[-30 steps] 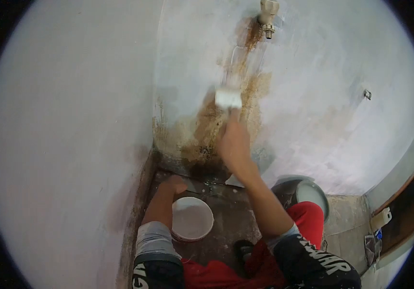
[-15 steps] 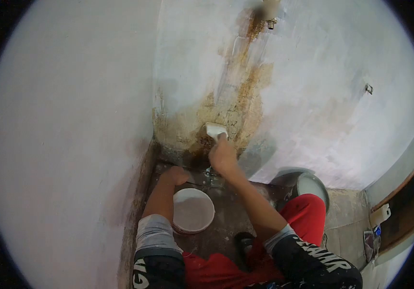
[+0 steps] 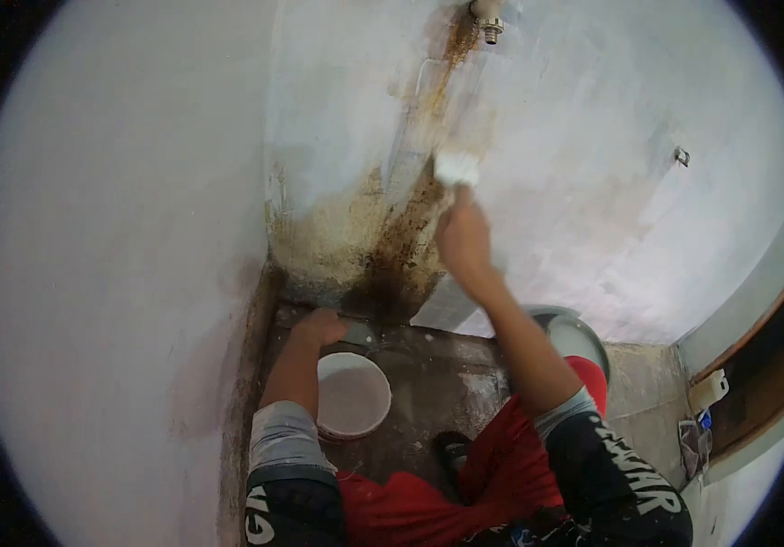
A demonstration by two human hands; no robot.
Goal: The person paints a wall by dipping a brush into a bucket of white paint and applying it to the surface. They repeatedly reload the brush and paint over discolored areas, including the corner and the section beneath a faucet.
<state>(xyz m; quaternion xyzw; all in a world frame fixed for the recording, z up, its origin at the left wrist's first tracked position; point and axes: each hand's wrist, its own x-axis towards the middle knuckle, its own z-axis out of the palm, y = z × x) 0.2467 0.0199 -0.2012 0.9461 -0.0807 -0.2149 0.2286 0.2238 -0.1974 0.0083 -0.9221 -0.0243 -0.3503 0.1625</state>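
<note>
My right hand (image 3: 465, 239) is raised to the stained wall (image 3: 401, 223), closed around a putty knife (image 3: 456, 168). The knife's wide blade looks white and is slightly blurred; it lies at or very near the plaster. Low in the corner, my left hand (image 3: 321, 325) is closed on what looks like a second putty knife, with a flat greyish blade (image 3: 360, 334) pointing right. Just below that hand stands a round white bucket (image 3: 353, 394) with whitish contents.
A grey tub (image 3: 583, 339) with pale contents stands by my right knee. Above the brown stain, a pipe fitting (image 3: 490, 25) sticks out; a small metal fitting (image 3: 681, 157) is farther right. A plastic jug (image 3: 709, 390) stands near the doorway on the right.
My right hand has swept up and to the right along the wall with the putty knife. My left hand stays low by the bucket. The view has shifted slightly.
</note>
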